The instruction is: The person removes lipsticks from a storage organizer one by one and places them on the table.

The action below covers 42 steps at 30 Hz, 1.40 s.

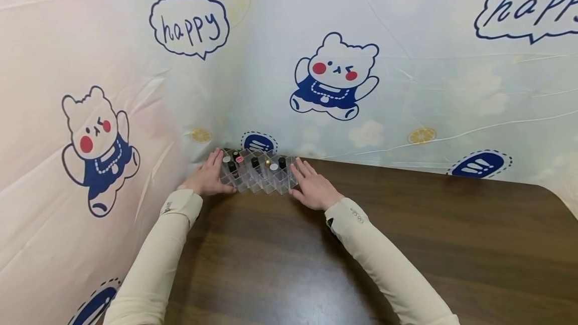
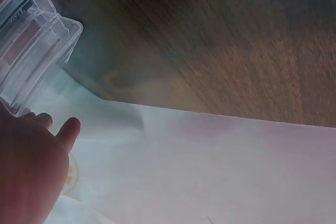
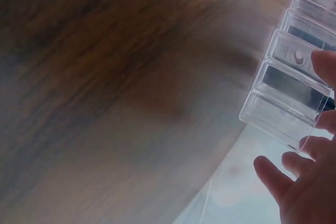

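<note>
A clear plastic organizer (image 1: 266,182) with diamond-shaped compartments stands at the back left of the table. Several small capped containers (image 1: 255,163) sit in it, with black, white, gold and red tops. My left hand (image 1: 208,174) lies along its left end, thumb at the front lower corner and fingers extended toward the back. At the opposite end my right hand (image 1: 316,189) touches it with fairly straight, spread fingers. In the right wrist view the thumb (image 3: 325,66) lies across the organizer's side, with the outer fingers (image 3: 273,177) reaching past its end.
The brown wooden table (image 1: 280,260) extends toward me and to the right. A pale printed cloth (image 1: 262,74) with bears and "happy" bubbles hangs along the back and left, close behind the organizer.
</note>
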Tool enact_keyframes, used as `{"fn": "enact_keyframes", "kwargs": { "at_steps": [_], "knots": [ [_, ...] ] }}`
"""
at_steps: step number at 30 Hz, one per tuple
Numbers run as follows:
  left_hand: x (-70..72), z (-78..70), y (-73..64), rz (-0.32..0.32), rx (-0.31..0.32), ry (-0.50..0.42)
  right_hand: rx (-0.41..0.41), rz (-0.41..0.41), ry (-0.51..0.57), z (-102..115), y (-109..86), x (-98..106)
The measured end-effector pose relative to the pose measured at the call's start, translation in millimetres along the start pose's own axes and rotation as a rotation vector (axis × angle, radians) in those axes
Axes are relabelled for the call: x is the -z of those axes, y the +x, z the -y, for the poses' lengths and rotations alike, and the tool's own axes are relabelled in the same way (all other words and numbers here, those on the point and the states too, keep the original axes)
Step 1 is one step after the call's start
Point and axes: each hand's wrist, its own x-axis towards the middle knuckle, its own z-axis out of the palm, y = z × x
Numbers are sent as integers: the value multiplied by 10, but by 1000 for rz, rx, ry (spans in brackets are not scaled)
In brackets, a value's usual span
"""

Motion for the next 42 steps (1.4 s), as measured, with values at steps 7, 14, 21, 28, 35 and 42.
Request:
{"fn": "enact_keyframes", "kwargs": {
  "at_steps": [7,14,21,28,35,42],
  "knots": [
    [-3,-22,12,-10,1,-18,-13,14,-4,21,1,19],
    [5,-26,10,-5,6,-23,-20,25,4,42,23,47],
    [14,-10,18,-24,-10,-78,-36,41,-7,66,55,96],
    [22,1,14,-1,17,-145,-33,63,6,98,62,137],
    [24,-18,13,10,19,-155,-45,58,-2,102,38,111],
    [23,-62,15,19,16,-173,-51,64,-31,85,37,95]
  ]
}}
